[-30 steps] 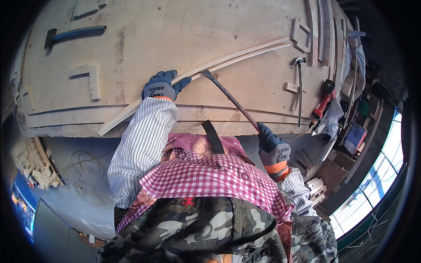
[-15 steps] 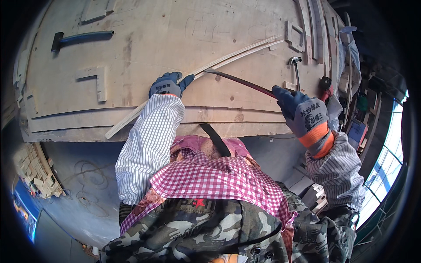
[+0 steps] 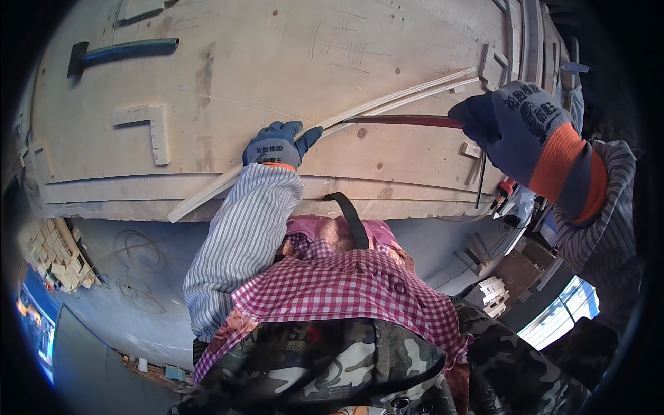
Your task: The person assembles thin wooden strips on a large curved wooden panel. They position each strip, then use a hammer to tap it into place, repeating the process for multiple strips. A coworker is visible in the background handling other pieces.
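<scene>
Two long pale wooden strips lie slantwise on the large wooden workbench, close together near my left hand and slightly apart toward their far right ends. My left hand, in a grey-blue glove, is closed over the strips, its thumb along their right side. My right hand, gloved alike with an orange cuff, grips the right end of a dark red pry bar. The bar's tip meets the strips just right of my left hand; whether it sits between them is hard to tell.
A hammer with a blue handle lies at the far left. Nearer is an L-shaped wood piece. Long boards line the right side. A red-and-black tool rests near the right edge. A cable coil lies on the floor.
My right hand has moved right and away from me, swinging the pry bar's handle end up until the bar lies nearly level in view. My left hand stays on the strips.
</scene>
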{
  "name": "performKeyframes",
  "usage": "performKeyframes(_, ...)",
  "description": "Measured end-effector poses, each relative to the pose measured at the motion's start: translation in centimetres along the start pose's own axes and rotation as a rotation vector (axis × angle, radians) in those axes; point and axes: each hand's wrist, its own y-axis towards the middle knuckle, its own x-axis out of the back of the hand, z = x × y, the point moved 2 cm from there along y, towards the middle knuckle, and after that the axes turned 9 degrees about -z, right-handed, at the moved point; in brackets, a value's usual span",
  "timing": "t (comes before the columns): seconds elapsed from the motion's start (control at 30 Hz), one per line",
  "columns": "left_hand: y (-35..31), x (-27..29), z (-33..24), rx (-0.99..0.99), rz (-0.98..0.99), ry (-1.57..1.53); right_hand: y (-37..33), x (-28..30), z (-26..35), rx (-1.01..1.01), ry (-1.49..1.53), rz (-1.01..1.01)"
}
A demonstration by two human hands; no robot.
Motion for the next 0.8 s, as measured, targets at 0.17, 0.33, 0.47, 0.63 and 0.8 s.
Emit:
performKeyframes(0.17, -0.4, 0.4, 0.2, 0.011, 0.083, -0.014, -4.2, -1.2, -0.3, -0.041, 0.041, -0.007)
performKeyframes(0.33, -0.9, 0.1, 0.5, -0.041, 0.129, 0.012, -7.5, -4.9, -2.2, -0.158, 0.323, 0.007)
performKeyframes(0.47, -1.8, -0.3, 1.4, -0.135, -0.073, 0.022, -9.2, -6.9, -2.4, -0.171, 0.370, -0.106)
performKeyframes(0.63, -2.1, -1.2, 1.9, -0.231, -0.264, 0.006, -9.9, -8.8, -2.7, -0.231, 0.364, -0.077)
performKeyframes(0.8, -2.0, -1.4, 1.9, -0.282, -0.366, -0.009, -11.0, -10.9, -2.3, -0.212, 0.355, -0.183)
